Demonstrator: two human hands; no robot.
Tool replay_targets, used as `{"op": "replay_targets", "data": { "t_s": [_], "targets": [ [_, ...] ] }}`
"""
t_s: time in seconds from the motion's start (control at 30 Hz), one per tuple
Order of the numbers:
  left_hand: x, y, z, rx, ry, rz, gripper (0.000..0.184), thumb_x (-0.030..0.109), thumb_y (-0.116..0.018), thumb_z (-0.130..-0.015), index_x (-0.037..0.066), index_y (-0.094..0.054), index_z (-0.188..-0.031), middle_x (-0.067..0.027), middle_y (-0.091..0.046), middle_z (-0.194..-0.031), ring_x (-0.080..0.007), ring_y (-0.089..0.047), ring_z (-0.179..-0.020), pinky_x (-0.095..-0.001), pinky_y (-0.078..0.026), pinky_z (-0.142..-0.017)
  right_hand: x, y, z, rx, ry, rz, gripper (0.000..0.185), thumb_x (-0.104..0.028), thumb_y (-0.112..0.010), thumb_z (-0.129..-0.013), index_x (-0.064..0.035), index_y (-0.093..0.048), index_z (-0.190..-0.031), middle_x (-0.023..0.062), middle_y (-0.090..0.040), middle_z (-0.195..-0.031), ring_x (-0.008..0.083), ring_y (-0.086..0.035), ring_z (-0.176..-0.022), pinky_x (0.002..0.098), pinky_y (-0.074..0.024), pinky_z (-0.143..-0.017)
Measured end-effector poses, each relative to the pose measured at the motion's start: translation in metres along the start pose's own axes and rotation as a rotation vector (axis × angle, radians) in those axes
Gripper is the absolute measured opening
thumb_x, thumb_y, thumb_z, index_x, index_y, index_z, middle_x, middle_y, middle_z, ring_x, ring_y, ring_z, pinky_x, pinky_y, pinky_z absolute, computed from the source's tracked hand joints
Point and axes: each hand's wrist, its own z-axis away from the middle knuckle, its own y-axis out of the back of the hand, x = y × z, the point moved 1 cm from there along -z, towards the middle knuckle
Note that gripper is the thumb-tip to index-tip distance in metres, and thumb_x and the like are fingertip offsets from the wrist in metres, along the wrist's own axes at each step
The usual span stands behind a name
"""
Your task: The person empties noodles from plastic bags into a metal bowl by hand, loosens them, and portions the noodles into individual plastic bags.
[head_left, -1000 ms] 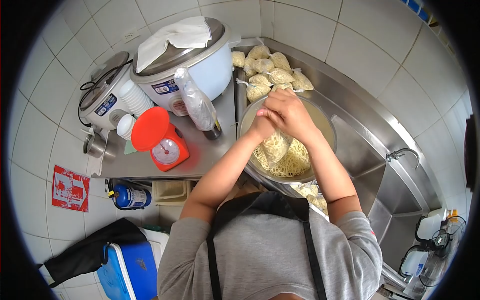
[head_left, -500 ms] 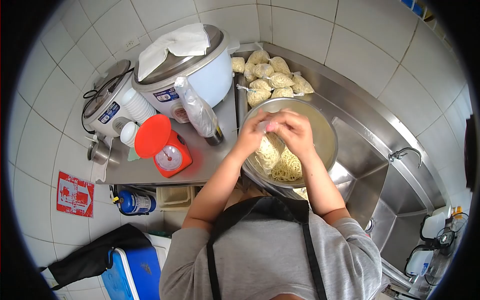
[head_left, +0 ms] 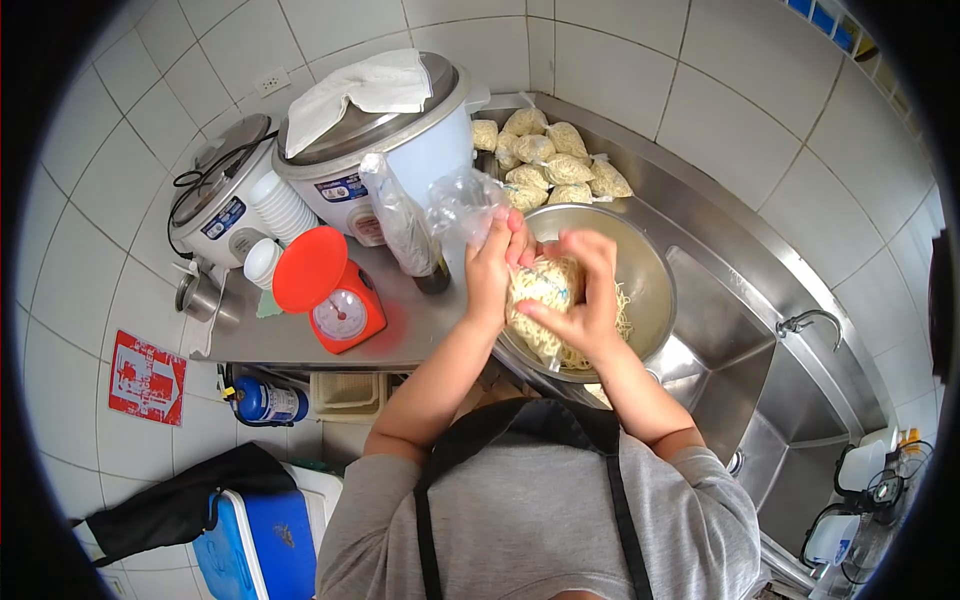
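Note:
A clear plastic bag of noodles [head_left: 540, 290] is held tilted over a large metal bowl [head_left: 655, 290]. My left hand [head_left: 492, 265] is closed around the gathered neck of the bag, and the loose plastic top puffs out above the fist. Against the bag's right side curves my right hand [head_left: 595, 305], its thumb across the front and its fingers, slightly blurred, bent over the top. More loose noodles [head_left: 622, 315] lie in the bowl, partly hidden by the bag and my right hand.
Several tied noodle bags [head_left: 548, 155] are piled behind the bowl. Left of it stand a plastic-wrapped bottle [head_left: 408, 225], a red kitchen scale [head_left: 345, 312], stacked white cups [head_left: 280, 207] and a large rice cooker [head_left: 425, 130]. A metal sink [head_left: 710, 310] with a faucet [head_left: 812, 322] is at right.
The bag has turned, and its loose top now puffs out to the upper left. My left hand has taken the neck, while my right hand has moved from the neck down to the bag's side.

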Motion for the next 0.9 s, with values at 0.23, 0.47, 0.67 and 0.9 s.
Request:
{"op": "replay_targets", "data": {
  "t_s": [0.23, 0.47, 0.67, 0.9],
  "targets": [
    [-0.028, 0.002, 0.012, -0.305, 0.184, -0.742, 0.016, 0.009, -0.048, -0.089, 0.002, -0.054, -0.101, -0.0048, -0.057, -0.086, -0.0134, -0.056, -0.08, -0.0279, -0.047, -0.07, 0.003, 0.025, -0.057, -0.388, -0.062, 0.288, 0.042, -0.028, -0.076, -0.069, -0.0035, -0.059, -0.098, 0.0086, -0.059, -0.092, 0.0198, -0.054, -0.087, 0.0364, -0.0395, -0.084],
    [-0.008, -0.004, 0.027, -0.094, 0.303, -0.477, 0.022, 0.011, -0.045, -0.091, 0.0, -0.054, -0.108, -0.0098, -0.062, -0.088, -0.0178, -0.058, -0.094, -0.0346, -0.05, -0.08, 0.001, 0.02, -0.048, -0.151, -0.252, 0.002, 0.017, -0.023, -0.071, -0.072, -0.0093, -0.063, -0.078, 0.0042, -0.059, -0.071, 0.0213, -0.053, -0.071, 0.0307, -0.0379, -0.076],
    [0.009, -0.011, 0.021, 0.205, 0.277, 0.097, 0.015, 0.016, -0.044, -0.093, 0.007, -0.05, -0.083, -0.0004, -0.044, -0.062, -0.0161, -0.051, -0.071, -0.0361, -0.047, -0.087, -0.024, 0.002, 0.0, 0.109, 0.255, 0.153, 0.062, -0.031, -0.083, -0.059, -0.0097, -0.052, -0.107, 0.0093, -0.055, -0.1, 0.0248, -0.056, -0.088, 0.0387, -0.0447, -0.077],
    [0.012, -0.019, 0.027, 0.121, 0.171, 0.143, 0.022, 0.026, -0.046, -0.095, 0.01, -0.048, -0.081, 0.0045, -0.035, -0.059, -0.0086, -0.04, -0.063, -0.0223, -0.037, -0.066, -0.03, -0.011, -0.007, 0.15, 0.348, 0.089, 0.034, -0.019, -0.078, -0.064, -0.0102, -0.061, -0.091, 0.007, -0.059, -0.097, 0.0239, -0.056, -0.086, 0.0324, -0.0454, -0.073]
  ]
}}
